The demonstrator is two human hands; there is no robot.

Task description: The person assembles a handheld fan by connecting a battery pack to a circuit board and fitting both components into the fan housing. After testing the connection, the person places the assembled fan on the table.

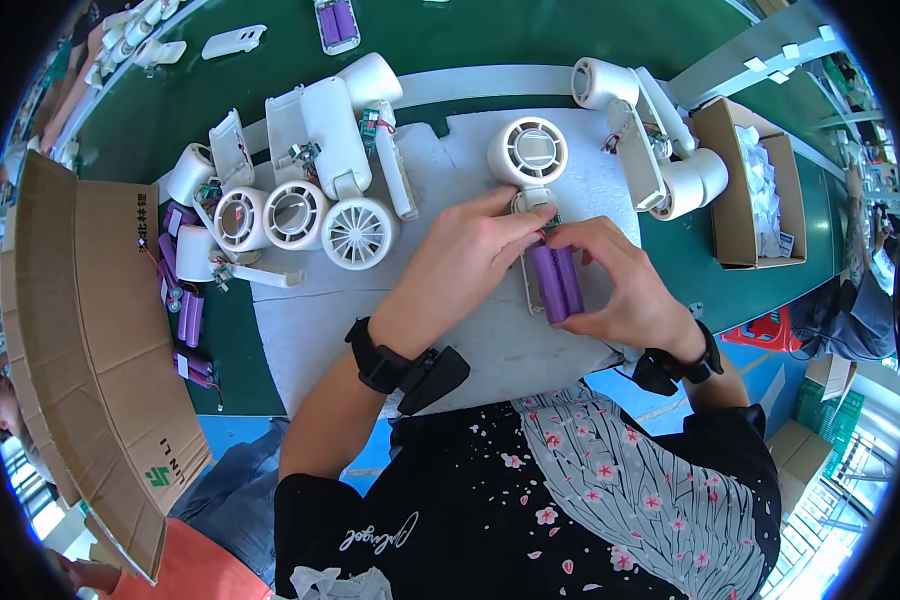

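A white handheld fan (pixel 527 152) with a round grille lies on the grey mat, its handle open toward me. At the top of that handle my left hand (pixel 475 245) is closed, thumb and fingers pinching near a small circuit board and wires; the fingertips partly hide what they grip. My right hand (pixel 625 285) is closed round a purple two-cell battery pack (pixel 556 284), thumb at its near end and fingers at its far end. The pack sits over the open handle, whose white edge shows along its left side; whether it is fully seated I cannot tell.
Several white fan bodies (pixel 358 234) with opened handles lie on the mat at left. Loose purple battery packs (pixel 191 318) rest beside a tall cardboard box (pixel 120 300). More fan parts (pixel 682 190) and a carton of white pieces (pixel 720 190) stand at right.
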